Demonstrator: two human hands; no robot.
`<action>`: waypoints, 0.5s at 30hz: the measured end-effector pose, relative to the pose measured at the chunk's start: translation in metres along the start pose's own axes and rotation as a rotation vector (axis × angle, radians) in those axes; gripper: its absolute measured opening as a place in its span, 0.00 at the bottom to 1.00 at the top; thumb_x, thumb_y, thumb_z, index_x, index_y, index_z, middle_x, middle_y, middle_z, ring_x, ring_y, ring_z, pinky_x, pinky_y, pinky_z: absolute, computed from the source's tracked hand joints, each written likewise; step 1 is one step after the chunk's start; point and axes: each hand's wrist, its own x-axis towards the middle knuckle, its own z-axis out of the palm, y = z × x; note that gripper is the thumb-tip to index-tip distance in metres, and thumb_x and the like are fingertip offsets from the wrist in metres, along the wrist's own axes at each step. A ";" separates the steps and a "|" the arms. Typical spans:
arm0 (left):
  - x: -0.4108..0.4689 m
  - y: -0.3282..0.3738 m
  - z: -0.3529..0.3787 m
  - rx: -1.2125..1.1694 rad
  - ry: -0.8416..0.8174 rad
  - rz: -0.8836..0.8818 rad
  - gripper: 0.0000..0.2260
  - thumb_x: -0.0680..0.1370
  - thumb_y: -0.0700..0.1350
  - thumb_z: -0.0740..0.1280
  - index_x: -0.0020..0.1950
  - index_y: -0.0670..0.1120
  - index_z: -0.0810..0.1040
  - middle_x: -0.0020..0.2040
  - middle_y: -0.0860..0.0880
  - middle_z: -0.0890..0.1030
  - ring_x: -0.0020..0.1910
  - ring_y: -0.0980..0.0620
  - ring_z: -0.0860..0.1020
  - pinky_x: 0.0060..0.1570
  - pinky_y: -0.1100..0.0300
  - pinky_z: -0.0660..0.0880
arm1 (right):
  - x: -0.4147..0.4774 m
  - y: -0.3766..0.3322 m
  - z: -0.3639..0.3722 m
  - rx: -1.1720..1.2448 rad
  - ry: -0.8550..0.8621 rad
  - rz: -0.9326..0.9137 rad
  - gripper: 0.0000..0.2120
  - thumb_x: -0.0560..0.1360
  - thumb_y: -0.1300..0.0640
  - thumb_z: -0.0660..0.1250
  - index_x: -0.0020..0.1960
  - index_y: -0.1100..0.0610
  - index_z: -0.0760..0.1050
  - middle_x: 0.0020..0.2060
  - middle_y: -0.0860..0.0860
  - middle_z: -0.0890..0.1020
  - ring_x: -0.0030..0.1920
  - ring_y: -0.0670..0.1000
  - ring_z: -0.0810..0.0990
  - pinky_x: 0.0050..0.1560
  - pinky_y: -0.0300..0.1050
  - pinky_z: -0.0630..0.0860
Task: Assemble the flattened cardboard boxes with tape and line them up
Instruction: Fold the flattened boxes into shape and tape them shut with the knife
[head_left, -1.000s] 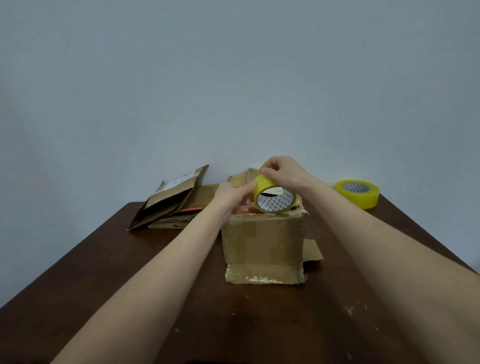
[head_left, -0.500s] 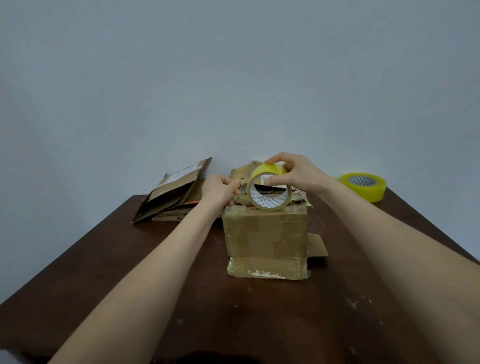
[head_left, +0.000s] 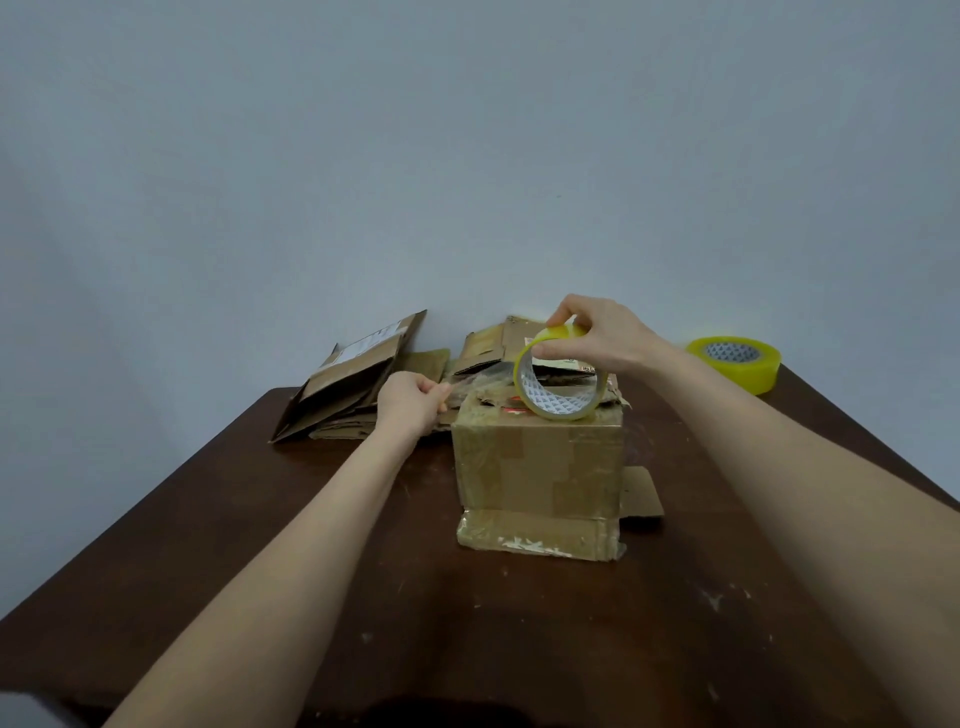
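Head view gives me 1 box (head_left: 537, 467) standing upright near the middle of the table (head_left: 260, 545), its front patched with old tape and a flap (head_left: 641, 493) lying flat at its right foot. The right hand (head_left: 597, 335) grips the roll (head_left: 558, 387) from above, fingers curled over its rim, and holds it on edge just over the box top. The left hand (head_left: 410, 402) sits just off the box's top left corner, fingers pinched on the tape end (head_left: 470, 382) (the strip is clear and hard to see, but a glossy band runs from the roll to those fingers). I judge the step to be drawing out a length to seal the top seam. The top flaps look folded in but ragged, and I cannot tell whether any fresh tape is down there yet. So this box is shaped, not finished. Behind it, toward the wall, lies a pile (head_left: 353, 379) of flattened boxes, at least 2, none opened out. A spare roll (head_left: 735, 361) rests flat at the far right corner, well apart from both hands. I see no finished boxes lined up, so I would put the task early, with this seal, the whole pile and the lining-up left.
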 end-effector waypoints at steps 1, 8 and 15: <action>-0.002 -0.003 0.002 0.013 -0.020 -0.017 0.17 0.79 0.46 0.66 0.31 0.43 0.75 0.30 0.47 0.77 0.25 0.52 0.70 0.32 0.61 0.71 | 0.000 -0.001 0.001 -0.017 -0.009 -0.020 0.18 0.67 0.42 0.75 0.50 0.51 0.76 0.39 0.47 0.74 0.41 0.49 0.73 0.39 0.42 0.68; 0.002 -0.016 0.016 0.119 -0.025 -0.055 0.11 0.79 0.48 0.65 0.40 0.44 0.76 0.38 0.47 0.77 0.42 0.46 0.75 0.43 0.57 0.70 | -0.001 -0.007 0.012 -0.087 -0.032 -0.055 0.17 0.68 0.35 0.70 0.51 0.43 0.76 0.52 0.46 0.77 0.52 0.50 0.74 0.48 0.44 0.71; 0.000 -0.022 0.017 0.131 -0.249 -0.200 0.23 0.77 0.49 0.67 0.71 0.48 0.68 0.69 0.40 0.63 0.49 0.45 0.76 0.32 0.58 0.76 | -0.004 -0.007 0.014 -0.101 0.006 -0.021 0.20 0.67 0.36 0.71 0.54 0.44 0.77 0.53 0.46 0.77 0.54 0.49 0.74 0.53 0.46 0.73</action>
